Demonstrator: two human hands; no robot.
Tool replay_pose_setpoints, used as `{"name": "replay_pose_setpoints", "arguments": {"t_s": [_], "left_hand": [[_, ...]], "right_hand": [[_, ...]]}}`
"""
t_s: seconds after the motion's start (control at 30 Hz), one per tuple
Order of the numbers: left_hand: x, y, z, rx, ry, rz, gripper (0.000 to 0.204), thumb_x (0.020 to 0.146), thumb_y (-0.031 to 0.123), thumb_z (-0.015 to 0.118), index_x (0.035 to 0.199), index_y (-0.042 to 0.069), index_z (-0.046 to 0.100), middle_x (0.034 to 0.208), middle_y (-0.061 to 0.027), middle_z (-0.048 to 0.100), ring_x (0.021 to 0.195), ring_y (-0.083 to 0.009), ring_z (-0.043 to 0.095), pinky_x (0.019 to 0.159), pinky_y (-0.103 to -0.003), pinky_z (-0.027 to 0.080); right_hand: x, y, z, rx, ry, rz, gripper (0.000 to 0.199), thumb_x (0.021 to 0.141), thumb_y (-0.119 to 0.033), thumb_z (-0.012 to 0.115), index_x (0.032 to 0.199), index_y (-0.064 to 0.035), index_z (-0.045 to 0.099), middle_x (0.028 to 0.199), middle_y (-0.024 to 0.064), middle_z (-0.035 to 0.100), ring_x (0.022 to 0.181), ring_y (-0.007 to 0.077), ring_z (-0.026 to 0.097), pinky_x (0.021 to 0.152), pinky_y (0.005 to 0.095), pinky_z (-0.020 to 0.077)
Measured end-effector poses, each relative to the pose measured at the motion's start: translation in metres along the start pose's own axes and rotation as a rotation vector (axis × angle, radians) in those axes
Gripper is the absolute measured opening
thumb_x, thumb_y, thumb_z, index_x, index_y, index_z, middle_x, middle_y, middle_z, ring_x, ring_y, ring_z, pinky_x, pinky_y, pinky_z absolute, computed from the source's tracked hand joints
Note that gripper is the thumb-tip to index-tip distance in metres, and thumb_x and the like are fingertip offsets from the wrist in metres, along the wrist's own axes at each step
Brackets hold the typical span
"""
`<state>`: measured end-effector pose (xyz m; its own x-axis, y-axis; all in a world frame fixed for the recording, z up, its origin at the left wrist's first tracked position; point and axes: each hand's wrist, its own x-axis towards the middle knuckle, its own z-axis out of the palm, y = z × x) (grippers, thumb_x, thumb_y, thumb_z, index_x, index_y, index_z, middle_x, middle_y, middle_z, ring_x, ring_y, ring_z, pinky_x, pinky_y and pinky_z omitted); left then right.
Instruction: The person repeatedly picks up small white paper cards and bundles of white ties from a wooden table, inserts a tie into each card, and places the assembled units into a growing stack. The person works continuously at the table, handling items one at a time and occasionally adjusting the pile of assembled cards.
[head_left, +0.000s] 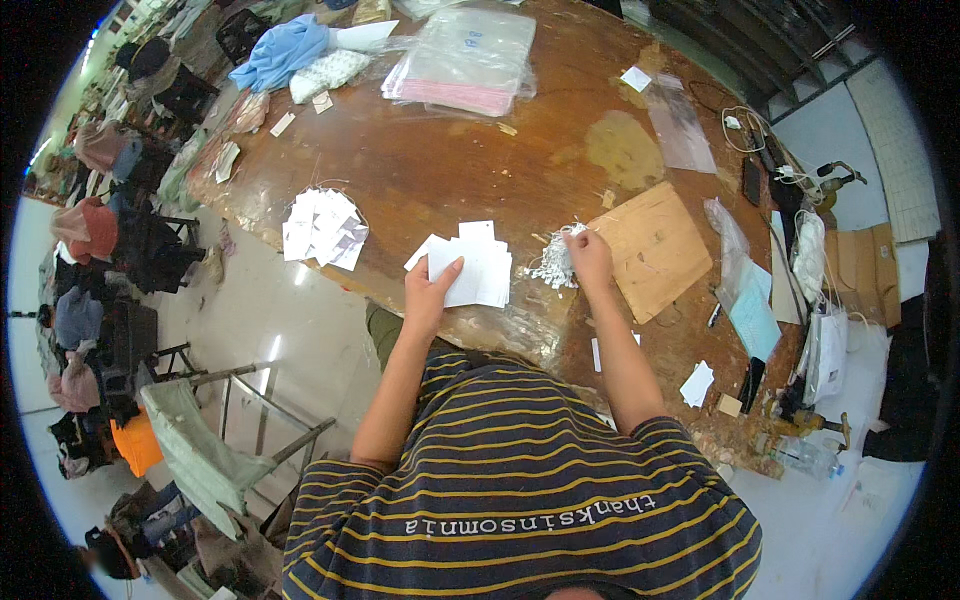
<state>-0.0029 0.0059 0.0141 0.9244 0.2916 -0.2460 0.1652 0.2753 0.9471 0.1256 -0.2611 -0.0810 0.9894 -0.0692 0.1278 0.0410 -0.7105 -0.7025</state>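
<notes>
Worn brown wooden bench (pixel 400 165): left of the tangled white string pile (pixel 550 268), your left grip (pixel 428 290) clasps rectangular white paper cards (pixel 484 277); your right grip (pixel 591 256) pinches that pile. Tease it apart gently.

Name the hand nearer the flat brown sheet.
Right: the right hand is by the brown sheet, at its left edge; the left hand is farther left, on the white cards.
</notes>
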Motion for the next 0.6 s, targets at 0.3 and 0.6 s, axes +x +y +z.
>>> {"name": "replay_pose_setpoints", "arguments": {"t_s": [0.3,0.6], "left_hand": [[-0.004,-0.003,0.007,0.021,-0.015,-0.014,0.028,0.087,0.015,0.070,0.108,-0.003,0.063,0.099,-0.0066,0.067,0.085,-0.0124,0.063,0.074,-0.028,0.050],[-0.006,-0.015,0.016,0.035,-0.088,0.087,0.025,0.087,0.015,0.070,0.104,-0.002,0.065,0.094,-0.0050,0.067,0.082,-0.0094,0.059,0.073,-0.026,0.048]], "right_hand": [[0.001,-0.003,-0.024,0.223,0.139,0.144,0.017,0.084,-0.017,0.065,0.087,-0.0010,0.067,0.078,0.0137,0.067,0.071,0.0215,0.065,0.066,0.0320,0.0497],[0.002,-0.015,-0.052,0.763,0.058,0.003,0.013,0.093,-0.012,0.060,0.094,0.0009,0.062,0.082,0.0036,0.066,0.077,0.0118,0.062,0.069,0.0261,0.0490]]}}
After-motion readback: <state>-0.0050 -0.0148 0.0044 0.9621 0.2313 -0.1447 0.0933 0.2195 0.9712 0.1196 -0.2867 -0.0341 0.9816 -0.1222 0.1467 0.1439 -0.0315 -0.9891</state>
